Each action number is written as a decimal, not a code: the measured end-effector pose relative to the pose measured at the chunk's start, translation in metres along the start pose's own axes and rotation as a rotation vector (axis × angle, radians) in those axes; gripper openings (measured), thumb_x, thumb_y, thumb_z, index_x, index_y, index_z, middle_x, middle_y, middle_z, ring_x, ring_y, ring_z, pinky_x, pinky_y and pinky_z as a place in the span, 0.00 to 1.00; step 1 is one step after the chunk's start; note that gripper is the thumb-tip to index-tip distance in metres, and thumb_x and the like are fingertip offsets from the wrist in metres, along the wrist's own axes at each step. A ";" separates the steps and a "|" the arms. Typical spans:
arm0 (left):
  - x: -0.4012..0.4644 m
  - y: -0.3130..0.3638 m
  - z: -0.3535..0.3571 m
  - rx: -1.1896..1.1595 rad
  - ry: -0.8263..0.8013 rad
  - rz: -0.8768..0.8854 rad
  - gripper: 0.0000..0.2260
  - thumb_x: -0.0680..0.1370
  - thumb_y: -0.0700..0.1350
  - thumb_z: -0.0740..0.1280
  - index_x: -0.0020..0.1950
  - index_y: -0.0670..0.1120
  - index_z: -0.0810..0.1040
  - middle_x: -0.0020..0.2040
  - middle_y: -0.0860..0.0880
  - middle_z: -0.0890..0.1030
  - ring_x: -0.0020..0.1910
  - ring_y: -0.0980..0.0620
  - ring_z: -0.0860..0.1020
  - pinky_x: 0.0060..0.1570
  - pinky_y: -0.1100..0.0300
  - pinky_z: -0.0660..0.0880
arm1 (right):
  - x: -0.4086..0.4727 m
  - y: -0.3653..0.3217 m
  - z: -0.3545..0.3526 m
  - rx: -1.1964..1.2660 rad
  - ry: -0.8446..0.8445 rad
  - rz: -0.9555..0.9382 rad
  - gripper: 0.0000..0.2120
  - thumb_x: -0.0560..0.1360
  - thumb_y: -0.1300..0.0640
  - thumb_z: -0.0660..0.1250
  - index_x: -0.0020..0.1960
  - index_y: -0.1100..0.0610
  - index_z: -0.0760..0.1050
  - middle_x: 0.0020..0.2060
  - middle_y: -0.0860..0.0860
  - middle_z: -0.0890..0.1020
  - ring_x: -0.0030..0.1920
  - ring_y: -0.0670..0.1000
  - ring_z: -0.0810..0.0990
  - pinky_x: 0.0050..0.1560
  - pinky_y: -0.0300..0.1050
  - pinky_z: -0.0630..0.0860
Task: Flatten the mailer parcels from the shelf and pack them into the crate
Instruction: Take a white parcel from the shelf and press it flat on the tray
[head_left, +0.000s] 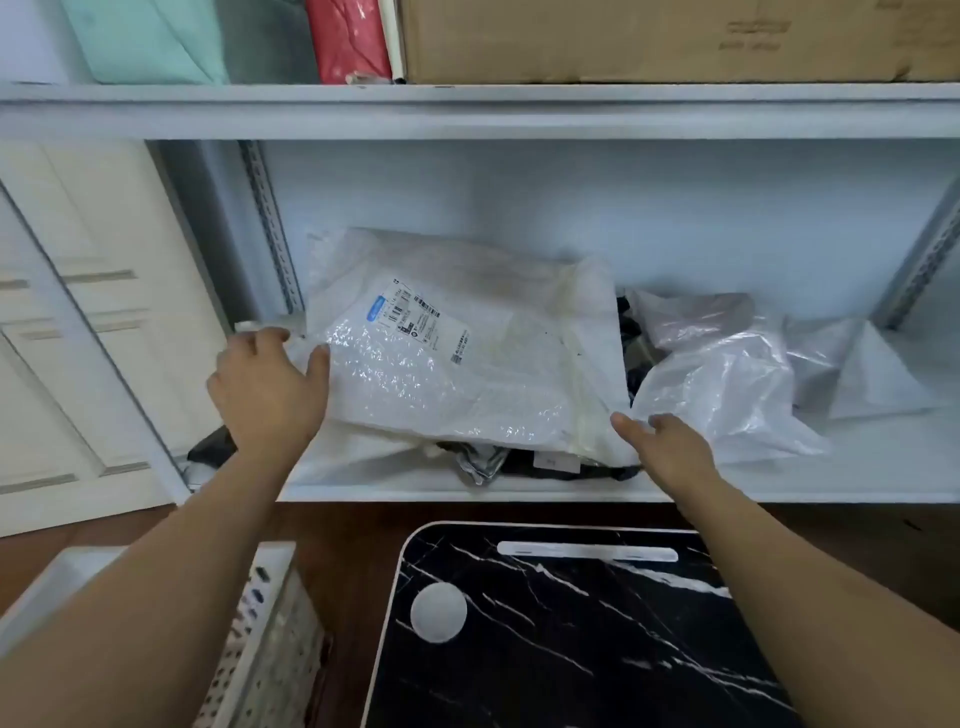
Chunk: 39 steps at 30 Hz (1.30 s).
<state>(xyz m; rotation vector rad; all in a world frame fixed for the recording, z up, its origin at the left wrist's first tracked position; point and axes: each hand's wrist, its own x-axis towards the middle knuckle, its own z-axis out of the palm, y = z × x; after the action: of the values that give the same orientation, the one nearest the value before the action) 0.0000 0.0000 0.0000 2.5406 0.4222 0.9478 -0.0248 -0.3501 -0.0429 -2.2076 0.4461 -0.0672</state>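
On the shelf (779, 480), between both hands: white bubble mailer (457, 364) with label, lying on the pile. Left hand (267, 387) pinches its left edge, thumb on top. Right hand (670, 447) at its lower right corner, fingers mostly straight, touching. Clear bag (727, 384) just right of right hand. Crate (260, 639) below left arm.

Both hands extended: left (267, 387) curled, right (670, 441) flatter.

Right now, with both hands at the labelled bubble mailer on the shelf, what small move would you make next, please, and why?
Probably close the right hand on the bubble mailer's near right corner: the left hand already grips its left edge, while the right fingers only touch it.
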 end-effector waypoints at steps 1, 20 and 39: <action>0.009 -0.002 0.003 0.006 -0.032 -0.064 0.23 0.78 0.54 0.64 0.66 0.38 0.73 0.64 0.34 0.73 0.63 0.34 0.70 0.61 0.42 0.65 | 0.008 -0.001 0.003 0.051 0.010 0.034 0.36 0.77 0.40 0.62 0.75 0.63 0.60 0.72 0.59 0.67 0.71 0.60 0.66 0.68 0.53 0.63; 0.029 -0.037 0.028 -0.061 -0.164 -0.145 0.16 0.82 0.44 0.56 0.37 0.41 0.74 0.34 0.44 0.75 0.38 0.41 0.75 0.40 0.51 0.73 | 0.041 -0.022 0.019 0.342 0.197 0.074 0.09 0.78 0.61 0.62 0.56 0.63 0.75 0.46 0.58 0.79 0.45 0.59 0.76 0.47 0.49 0.73; -0.179 0.036 -0.089 -0.197 -0.279 0.124 0.15 0.82 0.48 0.59 0.48 0.41 0.81 0.45 0.41 0.81 0.46 0.41 0.78 0.38 0.57 0.65 | -0.144 0.121 -0.117 0.386 0.618 0.260 0.09 0.77 0.55 0.58 0.50 0.59 0.73 0.49 0.64 0.76 0.52 0.66 0.73 0.47 0.50 0.67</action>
<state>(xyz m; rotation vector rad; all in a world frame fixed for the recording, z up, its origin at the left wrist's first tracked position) -0.1850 -0.0819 -0.0213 2.4887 0.0853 0.6272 -0.2179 -0.4577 -0.0467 -1.7011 0.9667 -0.6508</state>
